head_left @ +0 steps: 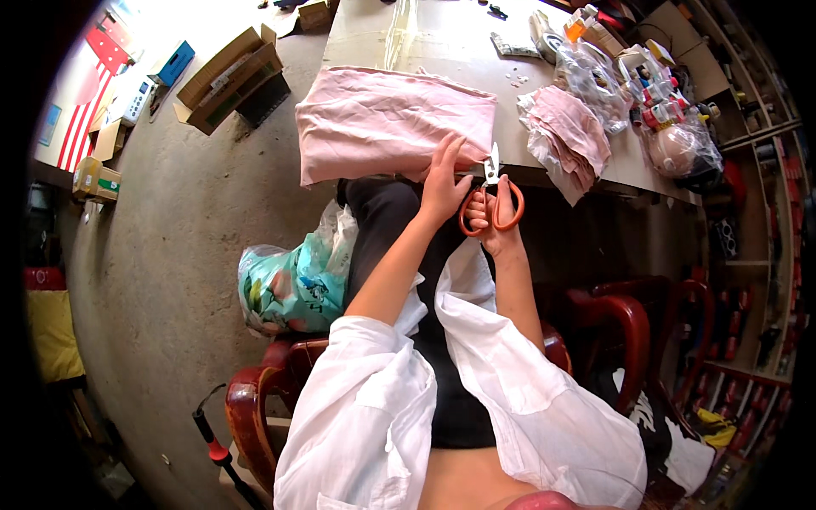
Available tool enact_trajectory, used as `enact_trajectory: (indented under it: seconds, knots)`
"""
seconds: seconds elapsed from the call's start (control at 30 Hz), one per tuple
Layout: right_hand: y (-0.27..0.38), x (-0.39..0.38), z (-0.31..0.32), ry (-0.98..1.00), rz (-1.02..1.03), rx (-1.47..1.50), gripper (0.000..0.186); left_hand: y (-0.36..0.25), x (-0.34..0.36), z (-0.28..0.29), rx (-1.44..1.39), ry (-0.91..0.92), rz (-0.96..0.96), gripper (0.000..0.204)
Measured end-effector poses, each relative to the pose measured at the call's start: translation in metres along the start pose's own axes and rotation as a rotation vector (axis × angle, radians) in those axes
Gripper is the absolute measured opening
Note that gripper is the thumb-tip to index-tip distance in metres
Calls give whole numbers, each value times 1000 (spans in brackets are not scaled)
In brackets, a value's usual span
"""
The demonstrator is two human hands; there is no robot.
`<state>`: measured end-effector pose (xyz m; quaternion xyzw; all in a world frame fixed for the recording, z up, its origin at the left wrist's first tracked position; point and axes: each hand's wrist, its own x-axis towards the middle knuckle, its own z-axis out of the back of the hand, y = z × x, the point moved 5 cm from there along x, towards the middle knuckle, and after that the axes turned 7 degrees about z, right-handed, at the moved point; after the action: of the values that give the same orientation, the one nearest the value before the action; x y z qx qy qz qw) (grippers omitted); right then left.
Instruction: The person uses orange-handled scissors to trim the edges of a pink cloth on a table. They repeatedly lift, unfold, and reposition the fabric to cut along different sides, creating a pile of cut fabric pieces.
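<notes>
A creased, soft pink cloth (382, 119), folded into a rough rectangle, lies upper centre on the smooth, pale bench (455, 38). The left hand (444, 183) spreads a loose grip over it; the right hand (500, 229) grips 1 pair of orange-handled metal scissors (492, 174). Grey concrete floor (161, 255) spans the left.

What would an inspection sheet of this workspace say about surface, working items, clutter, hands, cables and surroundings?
Surface: pale table, partly covered.
Job's things: pink cloth at the near edge; orange-handled scissors by its right end.
Clutter: crumpled pink fabric and bottles, table's right side.
Hands: left hand on the cloth; right hand gripping the scissors.
Cables: none certain; black-and-red object unclear.
Surroundings: wooden chair; floral bag and cardboard box, left; shelves, right.
</notes>
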<state>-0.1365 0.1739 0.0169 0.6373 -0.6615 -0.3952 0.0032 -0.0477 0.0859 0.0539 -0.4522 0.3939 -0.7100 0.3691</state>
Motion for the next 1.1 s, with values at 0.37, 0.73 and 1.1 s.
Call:
enact_trajectory:
  seconds: [0.37,0.73,1.1]
  knots:
    - [0,-10,-12,99,27,68,70,8,18,-30,282,65,34,10]
    - [6,4,-29,185,17,213,83,10,22,-20,101,190,178,7]
    - [-2,-10,-38,176,-24,239,78,14,30,-22,76,203,216,6]
